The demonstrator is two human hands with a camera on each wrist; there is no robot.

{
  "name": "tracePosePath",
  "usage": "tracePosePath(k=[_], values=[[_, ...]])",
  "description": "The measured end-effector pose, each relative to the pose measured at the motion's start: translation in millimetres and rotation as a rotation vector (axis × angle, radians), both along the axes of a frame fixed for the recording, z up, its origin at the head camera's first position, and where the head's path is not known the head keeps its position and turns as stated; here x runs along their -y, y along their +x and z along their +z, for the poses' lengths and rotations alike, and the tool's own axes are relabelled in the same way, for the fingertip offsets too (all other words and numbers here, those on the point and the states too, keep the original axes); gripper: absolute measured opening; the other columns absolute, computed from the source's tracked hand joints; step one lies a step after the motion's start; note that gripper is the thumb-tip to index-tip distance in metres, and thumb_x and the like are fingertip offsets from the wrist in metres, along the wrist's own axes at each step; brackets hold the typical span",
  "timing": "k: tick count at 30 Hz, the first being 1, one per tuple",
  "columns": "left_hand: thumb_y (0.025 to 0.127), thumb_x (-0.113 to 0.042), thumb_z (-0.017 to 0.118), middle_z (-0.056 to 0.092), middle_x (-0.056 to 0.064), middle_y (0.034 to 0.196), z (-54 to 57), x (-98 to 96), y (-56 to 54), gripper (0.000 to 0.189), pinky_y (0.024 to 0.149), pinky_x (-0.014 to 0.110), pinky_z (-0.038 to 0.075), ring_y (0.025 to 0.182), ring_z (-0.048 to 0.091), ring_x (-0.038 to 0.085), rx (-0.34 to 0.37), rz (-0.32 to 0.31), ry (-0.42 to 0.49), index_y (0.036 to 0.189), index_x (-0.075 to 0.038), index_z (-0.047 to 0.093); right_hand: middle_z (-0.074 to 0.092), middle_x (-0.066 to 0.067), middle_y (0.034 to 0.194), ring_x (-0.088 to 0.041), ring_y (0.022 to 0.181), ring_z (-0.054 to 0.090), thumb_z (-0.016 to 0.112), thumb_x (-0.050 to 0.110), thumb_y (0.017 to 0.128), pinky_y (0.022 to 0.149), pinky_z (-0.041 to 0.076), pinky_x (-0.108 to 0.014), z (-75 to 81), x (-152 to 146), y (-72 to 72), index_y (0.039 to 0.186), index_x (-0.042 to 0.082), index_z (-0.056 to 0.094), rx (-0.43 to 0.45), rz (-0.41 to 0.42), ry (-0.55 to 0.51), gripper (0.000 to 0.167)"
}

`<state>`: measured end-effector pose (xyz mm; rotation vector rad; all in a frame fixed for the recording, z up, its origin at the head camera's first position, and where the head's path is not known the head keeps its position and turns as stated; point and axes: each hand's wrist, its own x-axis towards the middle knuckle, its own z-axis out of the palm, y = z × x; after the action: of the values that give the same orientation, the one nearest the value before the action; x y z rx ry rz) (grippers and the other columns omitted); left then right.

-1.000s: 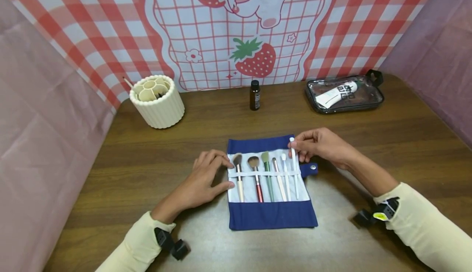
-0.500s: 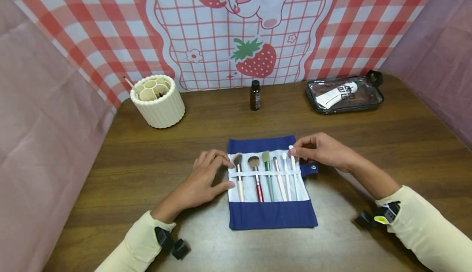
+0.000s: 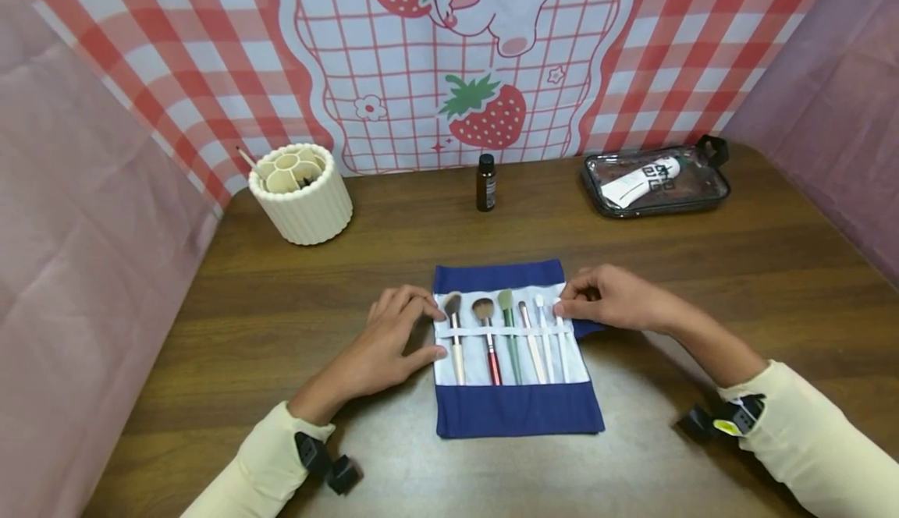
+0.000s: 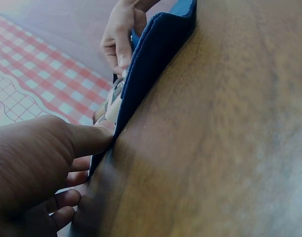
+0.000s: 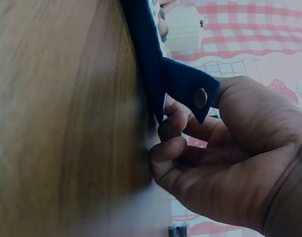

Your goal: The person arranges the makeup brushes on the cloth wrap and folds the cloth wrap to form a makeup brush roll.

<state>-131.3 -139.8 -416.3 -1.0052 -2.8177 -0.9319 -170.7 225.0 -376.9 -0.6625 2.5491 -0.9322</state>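
A blue brush roll (image 3: 520, 410) with a pale lining lies unrolled on the table. A white elastic band crosses several makeup brushes, among them a red-handled brush (image 3: 494, 363) and a green brush (image 3: 513, 346). At the right end of the row, my right hand (image 3: 611, 297) pinches a slim white stick (image 3: 563, 358) between thumb and fingers; its top is hidden by them. My left hand (image 3: 382, 350) rests at the roll's left edge, thumb and index fingertip spread apart on it. In the right wrist view, the roll's snap strap (image 5: 183, 84) passes in front of the right fingers.
Along the back stand a cream ribbed holder (image 3: 302, 218) with compartments, a small dark bottle (image 3: 486, 186) and a clear black-edged pouch (image 3: 702, 186) holding a white tube (image 3: 632, 186). A checked cloth (image 3: 232, 58) hangs behind the wooden table (image 3: 295, 284).
My right hand has moved down toward me along the white stick, which has slid farther down behind the band. My left hand has stayed in place.
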Motion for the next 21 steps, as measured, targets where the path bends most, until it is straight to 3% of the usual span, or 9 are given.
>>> tracePosePath(k=[7, 11, 18, 21], values=[[0.088, -0.034, 0.078, 0.048, 0.004, 0.134, 0.3, -0.6, -0.1, 0.039, 0.101, 0.049, 0.029, 0.123, 0.038, 0.026, -0.005, 0.001, -0.007, 0.118, -0.015, 0.06, 0.054, 0.003, 0.077, -0.013, 0.067, 0.047, 0.072, 0.038, 0.093, 0.059, 0.037, -0.029, 6.5, 5.0, 7.3, 0.091, 0.017, 0.073, -0.092, -0.003, 0.088, 0.022], [0.088, -0.034, 0.078, 0.048, 0.004, 0.134, 1.0, -2.0, -0.4, 0.04, 0.1, 0.048, 0.029, 0.122, 0.038, 0.026, -0.007, -0.005, -0.007, 0.118, -0.015, 0.06, 0.055, 0.004, 0.073, -0.012, 0.065, 0.048, 0.073, 0.036, 0.093, 0.059, 0.038, -0.028, 8.1, 4.5, 11.1, 0.094, 0.015, 0.068, -0.124, -0.045, 0.106, 0.022], [0.089, -0.036, 0.077, 0.047, 0.004, 0.133, 4.9, 1.0, -2.4, 0.039, 0.102, 0.05, 0.029, 0.122, 0.038, 0.025, 0.014, -0.031, -0.028, 0.118, -0.016, 0.06, 0.059, 0.002, 0.081, -0.015, 0.068, 0.052, 0.063, 0.031, 0.1, 0.056, 0.044, -0.029, 17.3, 4.7, 22.5, 0.1, 0.014, 0.064, -0.275, -0.129, 0.031, 0.017], [0.09, -0.037, 0.076, 0.045, 0.005, 0.135, 9.5, 3.2, -5.0, 0.04, 0.102, 0.051, 0.032, 0.124, 0.038, 0.025, 0.005, -0.047, -0.035, 0.12, -0.016, 0.059, 0.062, 0.004, 0.087, -0.014, 0.076, 0.057, 0.061, 0.03, 0.101, 0.064, 0.049, -0.03, 25.7, 10.1, 33.2, 0.102, 0.017, 0.064, -0.284, -0.126, -0.013, 0.014]])
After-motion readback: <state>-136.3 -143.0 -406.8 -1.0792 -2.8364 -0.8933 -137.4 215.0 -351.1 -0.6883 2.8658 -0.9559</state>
